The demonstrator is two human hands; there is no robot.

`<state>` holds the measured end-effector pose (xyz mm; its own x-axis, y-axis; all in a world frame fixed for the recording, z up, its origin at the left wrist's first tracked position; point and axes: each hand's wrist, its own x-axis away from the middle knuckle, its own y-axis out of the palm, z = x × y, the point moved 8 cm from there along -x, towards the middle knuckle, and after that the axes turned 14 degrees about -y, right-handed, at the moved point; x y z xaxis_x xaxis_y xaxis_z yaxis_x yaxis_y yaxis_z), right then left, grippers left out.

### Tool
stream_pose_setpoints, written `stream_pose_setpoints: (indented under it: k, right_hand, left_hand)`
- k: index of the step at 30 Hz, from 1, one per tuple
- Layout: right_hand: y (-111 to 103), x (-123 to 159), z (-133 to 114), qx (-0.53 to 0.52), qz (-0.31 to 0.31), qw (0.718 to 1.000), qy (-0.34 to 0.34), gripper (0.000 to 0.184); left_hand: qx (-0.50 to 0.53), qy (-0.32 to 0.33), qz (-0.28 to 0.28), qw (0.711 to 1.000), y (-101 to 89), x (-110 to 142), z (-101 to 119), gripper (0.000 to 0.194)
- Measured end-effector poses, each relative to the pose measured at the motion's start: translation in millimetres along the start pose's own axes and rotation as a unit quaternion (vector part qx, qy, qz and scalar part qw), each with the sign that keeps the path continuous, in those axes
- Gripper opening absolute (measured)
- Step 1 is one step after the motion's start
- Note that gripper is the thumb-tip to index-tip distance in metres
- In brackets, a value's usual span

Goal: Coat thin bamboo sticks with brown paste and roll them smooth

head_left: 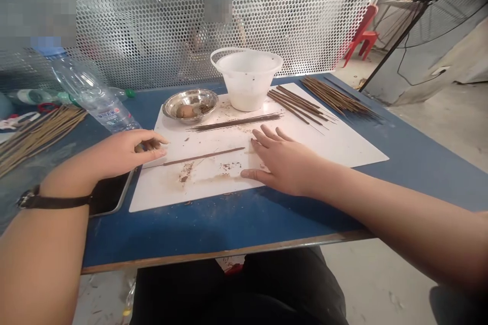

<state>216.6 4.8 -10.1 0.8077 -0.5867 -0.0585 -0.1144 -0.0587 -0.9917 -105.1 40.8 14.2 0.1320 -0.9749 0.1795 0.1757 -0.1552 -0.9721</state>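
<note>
Taking the white board (331, 147) as the clock's centre, a sheaf of thin tan sticks (36, 137) is lying far off at 9 o'clock on the blue table (229, 231). Between 9 and 10, a clear plastic bottle (93, 91) with a blue cap is standing; how much liquid it is holding cannot be told. A phone (110, 194) is lying at 8, partly beneath the left wrist. The left hand (133, 151) is hovering near 9, loosely curled and released, its thumb and forefinger parted. At 10, a shiny metal bowl (171, 110) is resting on the board, holding a rounded brown lump (185, 111) and darker crumbs. A single brown-coated stick (206, 156) is lying at 9, its bare thin end pointing below the left hand's thumb. Towards 11, a row of thin dark sticks (238, 122) is lying near the bowl. A white bucket (249, 86) is standing at 12; its high wall is hiding whatever is inside. The right hand (275, 160) is spreading palm-down at 4, released. At 2, several thicker coated sticks (297, 99) are lying beside the bucket, and farther out a larger brown bundle (337, 97) is sitting on the table.
</note>
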Motion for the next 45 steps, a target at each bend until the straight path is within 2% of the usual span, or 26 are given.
stream_pose_setpoints:
  k: [10, 14, 18, 23, 27, 33, 45]
  right_hand:
    - [7.3, -9.0, -6.6, -0.014, -0.029, 0.999, -0.01, 0.098]
    - [6.0, -9.6, -4.9, -0.032, -0.012, 0.999, -0.019, 0.098]
    - [-0.8, -4.5, -9.1, -0.038, 0.008, 0.999, -0.027, 0.094]
    - [0.4, -4.7, -14.4, -0.055, -0.016, 0.998, -0.025, 0.087]
    - [0.5, -7.4, -12.8, -0.057, -0.002, 0.998, -0.027, 0.085]
    - [-1.6, -9.2, -7.2, -0.062, 0.01, 0.998, -0.025, 0.076]
    - [3.0, -14.1, -4.2, -0.049, -0.004, 0.999, -0.014, 0.089]
  left_hand:
    - [-0.012, -0.021, 0.0, 1.0, -1.6, -4.2, -11.3, 0.07]
    - [-0.013, -0.019, -0.001, 1.0, 0.8, -6.8, -13.6, 0.07]
    - [-0.016, -0.025, -0.001, 1.0, 0.6, -6.2, -14.7, 0.07]
    - [-0.016, -0.019, -0.007, 1.0, 1.4, -3.9, -10.1, 0.07]
    - [-0.025, -0.019, 0.001, 1.0, -0.3, -2.5, -8.3, 0.068]
    - [-0.018, -0.016, -0.023, 0.999, 1.8, -3.1, -11.3, 0.071]
    - [-0.04, -0.04, -0.022, 0.998, -1.1, 1.5, -5.7, 0.071]
